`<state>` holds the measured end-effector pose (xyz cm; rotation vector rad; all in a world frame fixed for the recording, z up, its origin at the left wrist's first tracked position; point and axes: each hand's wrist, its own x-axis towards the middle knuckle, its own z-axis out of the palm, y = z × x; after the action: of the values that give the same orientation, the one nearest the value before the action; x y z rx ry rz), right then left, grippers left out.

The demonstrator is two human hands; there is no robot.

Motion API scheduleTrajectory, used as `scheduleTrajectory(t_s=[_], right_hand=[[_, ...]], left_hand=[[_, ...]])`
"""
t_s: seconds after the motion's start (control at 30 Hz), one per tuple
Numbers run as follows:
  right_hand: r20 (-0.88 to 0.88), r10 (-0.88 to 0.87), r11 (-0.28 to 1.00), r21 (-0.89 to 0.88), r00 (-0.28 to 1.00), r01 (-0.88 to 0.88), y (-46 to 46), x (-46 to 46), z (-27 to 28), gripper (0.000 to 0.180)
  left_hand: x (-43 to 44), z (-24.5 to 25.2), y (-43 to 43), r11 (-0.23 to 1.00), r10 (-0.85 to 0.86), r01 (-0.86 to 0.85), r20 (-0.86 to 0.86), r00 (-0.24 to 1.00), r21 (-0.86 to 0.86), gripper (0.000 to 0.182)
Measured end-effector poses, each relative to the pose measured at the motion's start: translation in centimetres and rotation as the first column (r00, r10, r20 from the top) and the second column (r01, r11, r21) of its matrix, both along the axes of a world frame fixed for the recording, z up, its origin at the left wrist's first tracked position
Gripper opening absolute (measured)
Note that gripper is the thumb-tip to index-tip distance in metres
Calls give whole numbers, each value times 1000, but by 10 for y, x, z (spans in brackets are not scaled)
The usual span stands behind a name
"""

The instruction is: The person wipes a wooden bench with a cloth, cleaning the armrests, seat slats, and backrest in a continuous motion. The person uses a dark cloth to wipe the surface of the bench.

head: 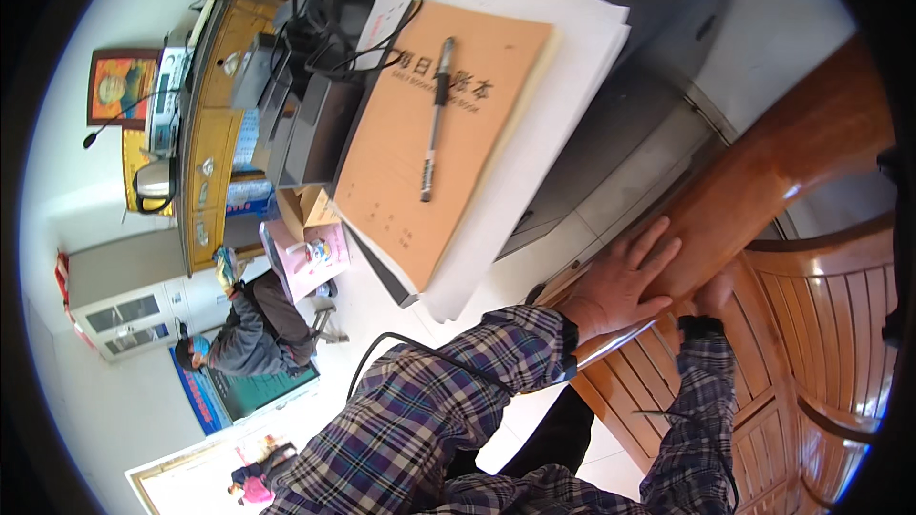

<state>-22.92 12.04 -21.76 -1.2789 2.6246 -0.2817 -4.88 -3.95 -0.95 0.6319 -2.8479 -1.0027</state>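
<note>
My left hand [619,282] lies with its fingers spread and its back showing on a varnished wooden armrest [758,186]. My right hand [714,291] is at the lower side of that armrest, blurred and partly hidden, so its grip cannot be made out. The armrest belongs to a slatted wooden bench [758,343]. Up and to the left of my hands, a tan-covered account book [386,179] lies on white paper sheets [572,86]. A capped pen [438,121] rests across its cover.
Black cables [325,28] tangle over dark boxes [315,132] beside the book. Farther off are an open cardboard box [304,207], a wooden desk [204,179] with a kettle [154,182], and a grey-white cabinet [129,293]. A masked person [250,343] sits near a green board [265,393].
</note>
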Motion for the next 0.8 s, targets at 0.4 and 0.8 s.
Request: scheduleTrajectory(t_s=[0.4, 0.8], right_hand=[[743, -257, 718, -281, 618, 637, 5, -23, -10, 41], [260, 33, 983, -181, 965, 15, -5, 79, 7, 32]], left_hand=[[0, -8, 2, 999, -16, 17, 12, 1000, -50, 79], [1, -5, 6, 999, 3, 0, 60, 998, -42, 81]])
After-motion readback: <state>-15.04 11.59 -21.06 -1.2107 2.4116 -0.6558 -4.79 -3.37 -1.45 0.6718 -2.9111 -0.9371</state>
